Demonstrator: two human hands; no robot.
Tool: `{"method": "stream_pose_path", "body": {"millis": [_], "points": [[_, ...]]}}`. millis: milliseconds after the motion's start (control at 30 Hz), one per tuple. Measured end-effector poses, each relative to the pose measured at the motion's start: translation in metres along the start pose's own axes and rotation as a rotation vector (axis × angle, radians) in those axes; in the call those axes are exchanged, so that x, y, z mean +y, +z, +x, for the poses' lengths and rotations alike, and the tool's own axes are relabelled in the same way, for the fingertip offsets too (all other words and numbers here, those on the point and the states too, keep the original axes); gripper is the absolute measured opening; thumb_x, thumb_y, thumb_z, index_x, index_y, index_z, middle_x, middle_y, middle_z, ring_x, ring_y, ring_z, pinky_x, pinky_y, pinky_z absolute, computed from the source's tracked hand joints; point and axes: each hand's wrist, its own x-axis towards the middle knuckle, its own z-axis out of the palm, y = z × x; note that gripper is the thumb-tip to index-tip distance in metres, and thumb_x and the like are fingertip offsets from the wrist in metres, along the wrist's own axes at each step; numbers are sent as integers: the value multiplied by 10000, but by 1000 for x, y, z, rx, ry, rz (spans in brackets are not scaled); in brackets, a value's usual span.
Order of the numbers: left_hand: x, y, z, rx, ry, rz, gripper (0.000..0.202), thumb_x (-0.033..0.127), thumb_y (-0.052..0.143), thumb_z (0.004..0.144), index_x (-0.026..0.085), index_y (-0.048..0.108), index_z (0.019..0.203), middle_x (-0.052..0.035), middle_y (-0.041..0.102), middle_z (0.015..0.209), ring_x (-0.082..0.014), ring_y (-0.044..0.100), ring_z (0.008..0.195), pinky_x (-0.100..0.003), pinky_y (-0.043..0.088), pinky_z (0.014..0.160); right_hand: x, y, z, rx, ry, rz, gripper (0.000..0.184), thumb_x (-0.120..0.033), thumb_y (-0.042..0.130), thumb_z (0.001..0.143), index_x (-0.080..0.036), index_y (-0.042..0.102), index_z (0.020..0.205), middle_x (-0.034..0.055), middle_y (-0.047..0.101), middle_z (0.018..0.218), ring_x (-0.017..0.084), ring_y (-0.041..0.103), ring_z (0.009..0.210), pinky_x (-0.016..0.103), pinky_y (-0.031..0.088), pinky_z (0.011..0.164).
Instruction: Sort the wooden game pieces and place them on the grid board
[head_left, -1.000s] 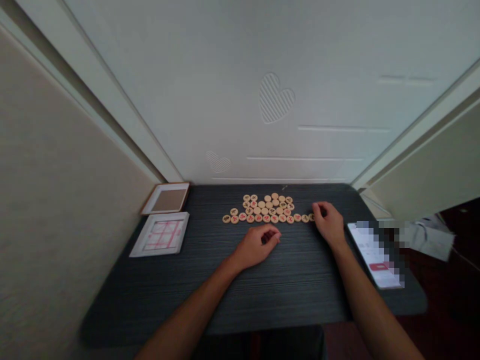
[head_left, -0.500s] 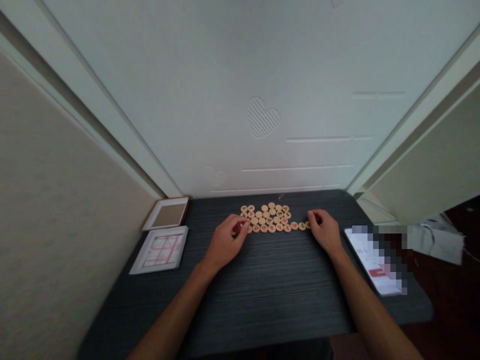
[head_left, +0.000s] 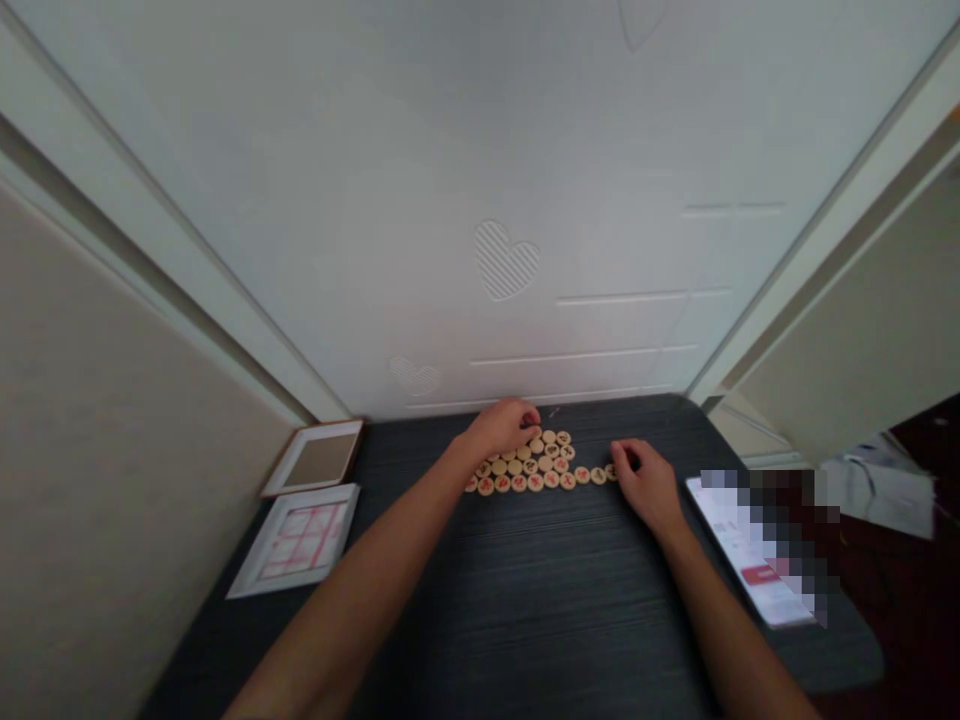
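Several round wooden chess discs (head_left: pixel 536 465) with red and black marks lie packed together at the far middle of a dark table (head_left: pixel 540 600). My left hand (head_left: pixel 504 428) reaches over the pile's far left side, its fingers curled and pinched at a disc on the top row. My right hand (head_left: pixel 643 480) rests on the table at the right end of the front row, fingers curled against the last disc there.
At the far left of the table lie a box tray (head_left: pixel 315 458) with a brown inside and a white lid (head_left: pixel 300 538) printed with a red grid. A phone or sheet (head_left: pixel 757 560), partly blurred, lies at the right edge. A white door stands right behind the table.
My left hand has moved from the table's middle to the pile's left end and then up over its far side. My right hand has stayed at the row's right end. The view tilted down.
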Motion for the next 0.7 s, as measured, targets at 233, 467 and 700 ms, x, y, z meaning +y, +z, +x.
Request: {"method": "stream_pose_path", "body": {"millis": [233, 467, 700], "points": [[-2, 8, 6, 26, -50, 71, 196, 343, 635, 883, 210, 757, 959, -80, 750, 992, -224, 676, 911, -312, 509, 842, 0, 1, 1, -15, 43, 12, 346, -471, 492, 971, -214, 710, 894, 50, 712, 822, 209, 652, 740, 321, 467, 710], [1, 8, 5, 47, -60, 63, 237, 316, 556, 916, 210, 762, 966, -72, 742, 976, -211, 669, 901, -300, 512, 835, -4, 0, 1, 2, 65, 36, 340, -462, 490, 974, -214, 707, 890, 44, 706, 815, 200, 647, 735, 311, 466, 704], [-2, 8, 14, 64, -123, 15, 170, 256, 678, 788, 207, 779, 916, -63, 751, 889, -214, 684, 834, -304, 530, 807, -3, 2, -1, 29, 58, 81, 388, -508, 479, 975, -211, 707, 871, 61, 715, 813, 212, 647, 727, 326, 477, 709]]}}
